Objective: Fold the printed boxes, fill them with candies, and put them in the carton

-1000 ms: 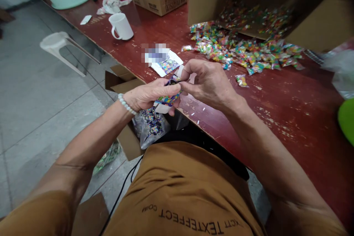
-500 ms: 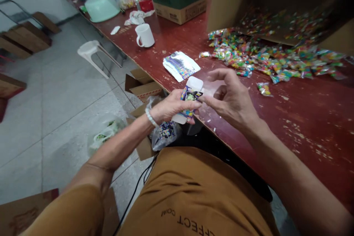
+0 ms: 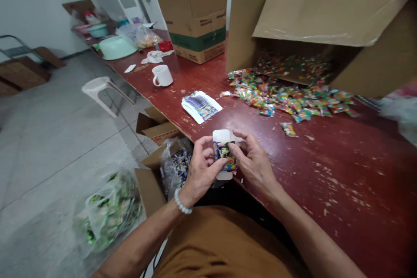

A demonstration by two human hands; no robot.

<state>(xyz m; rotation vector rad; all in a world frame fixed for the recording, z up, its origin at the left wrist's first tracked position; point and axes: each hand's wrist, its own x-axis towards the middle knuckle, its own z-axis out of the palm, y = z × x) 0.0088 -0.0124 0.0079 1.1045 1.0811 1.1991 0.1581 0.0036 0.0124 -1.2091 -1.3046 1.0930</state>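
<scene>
A small printed paper box (image 3: 224,151), purple with a dark picture and white end flaps sticking out at top and bottom, is held between both hands over the table's edge. My left hand (image 3: 201,168), with a pale bead bracelet at the wrist, grips its left side, thumb across the front. My right hand (image 3: 256,158) closes on its right side, thumb on the front and fingers behind. Beyond it on the table lies a stack of flat printed boxes (image 3: 202,107). Farther right spreads a heap of small candy packets (image 3: 276,97), with one packet (image 3: 288,129) lying apart.
A big carton (image 3: 322,17) on its side spills packets onto the red table (image 3: 312,169). Another carton (image 3: 198,26), a white mug (image 3: 162,75) and a green basin (image 3: 117,47) stand farther back. Below left are a bag-lined box (image 3: 150,189), a plastic bag (image 3: 110,213) and a stool (image 3: 97,87).
My right hand has come in from beside the small box and now grips its right side. The box is more upright, and the view has tilted up.
</scene>
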